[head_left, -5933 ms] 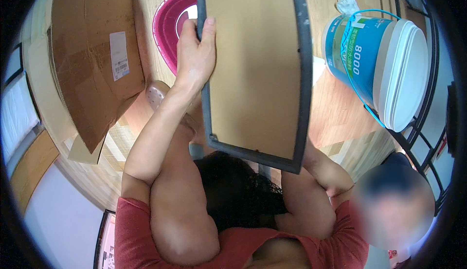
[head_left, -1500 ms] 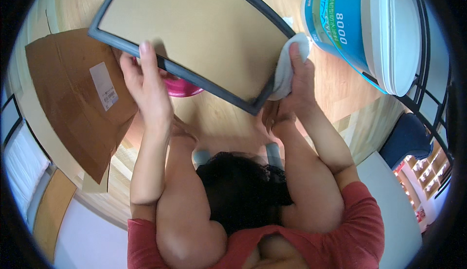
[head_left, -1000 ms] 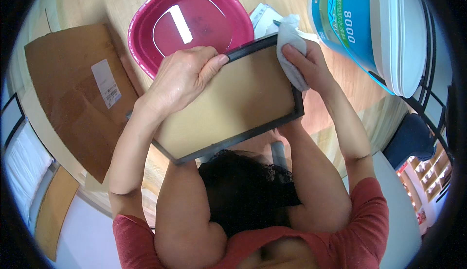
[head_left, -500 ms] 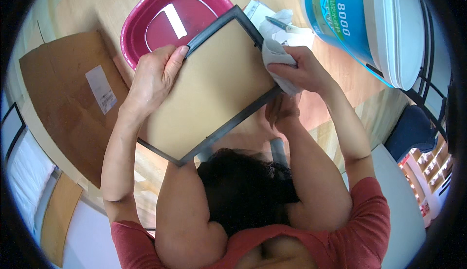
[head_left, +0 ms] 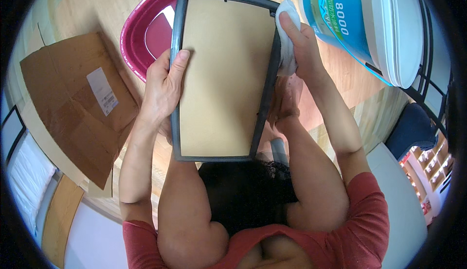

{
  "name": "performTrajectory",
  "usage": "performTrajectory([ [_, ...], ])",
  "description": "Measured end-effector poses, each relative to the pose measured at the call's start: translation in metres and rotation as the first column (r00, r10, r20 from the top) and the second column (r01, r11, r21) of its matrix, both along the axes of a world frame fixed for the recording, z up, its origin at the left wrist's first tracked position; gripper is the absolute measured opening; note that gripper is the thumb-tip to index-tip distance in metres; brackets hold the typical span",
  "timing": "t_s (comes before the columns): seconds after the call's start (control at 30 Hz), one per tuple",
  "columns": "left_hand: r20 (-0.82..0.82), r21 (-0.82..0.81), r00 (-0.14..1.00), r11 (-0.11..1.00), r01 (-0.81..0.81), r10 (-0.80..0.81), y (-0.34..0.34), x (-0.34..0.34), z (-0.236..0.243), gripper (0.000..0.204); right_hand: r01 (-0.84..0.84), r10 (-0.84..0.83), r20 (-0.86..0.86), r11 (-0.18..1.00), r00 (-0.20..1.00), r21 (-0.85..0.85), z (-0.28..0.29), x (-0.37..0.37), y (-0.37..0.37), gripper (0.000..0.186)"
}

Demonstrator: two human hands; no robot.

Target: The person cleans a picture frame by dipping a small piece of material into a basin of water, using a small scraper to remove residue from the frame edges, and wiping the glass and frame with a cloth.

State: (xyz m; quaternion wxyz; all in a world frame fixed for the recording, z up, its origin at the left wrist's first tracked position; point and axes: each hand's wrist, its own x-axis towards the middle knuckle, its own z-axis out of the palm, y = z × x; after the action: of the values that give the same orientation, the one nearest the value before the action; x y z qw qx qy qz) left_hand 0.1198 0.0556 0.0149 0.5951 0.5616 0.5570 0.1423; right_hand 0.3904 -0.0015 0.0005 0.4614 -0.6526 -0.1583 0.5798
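The left grip is clamped on the left edge of a dark-framed tan panel — held between both grips — while the right grip clasps a white cloth against the opposite edge, with a pink basin just beyond the left grip.

A short-sleeved, brick-red knit top dresses the torso, with a curved, scooped neckline at its middle. Its left sleeve and right sleeve both end above the elbow. Just beyond the top, between two bare, rounded thighs, lies black fabric with a lacy-looking edge. Farther from the top, slim bare forearms lead to an ungloved left hand and right hand.
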Motion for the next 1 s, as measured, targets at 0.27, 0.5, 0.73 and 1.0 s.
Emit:
performTrajectory([
  [0.27, 0.099, 0.183, 0.915, 0.897, -0.402, 0.390, 0.013, 0.005, -0.017, 0.042, -0.100, 0.098, 0.080, 0.995, 0.992, 0.025, 0.006, -0.047, -0.031, 0.026],
  [0.5, 0.020, 0.253, 0.878, 0.847, -0.468, 0.479, 0.028, -0.004, -0.027, 0.044, -0.313, 0.322, 0.103, 0.945, 0.941, -0.096, 0.021, -0.045, -0.055, 0.023],
  [0.73, 0.128, 0.238, 0.792, 0.757, -0.608, 0.596, 0.035, -0.005, -0.030, 0.046, -0.207, 0.204, 0.168, 0.978, 0.965, 0.005, 0.012, -0.045, -0.081, 0.025],
  [1.0, 0.215, 0.237, 0.659, 0.616, -0.751, 0.721, 0.025, 0.013, -0.027, 0.047, 0.434, -0.425, -0.367, 0.899, 0.827, -0.061, -0.008, -0.058, -0.077, 0.046],
])
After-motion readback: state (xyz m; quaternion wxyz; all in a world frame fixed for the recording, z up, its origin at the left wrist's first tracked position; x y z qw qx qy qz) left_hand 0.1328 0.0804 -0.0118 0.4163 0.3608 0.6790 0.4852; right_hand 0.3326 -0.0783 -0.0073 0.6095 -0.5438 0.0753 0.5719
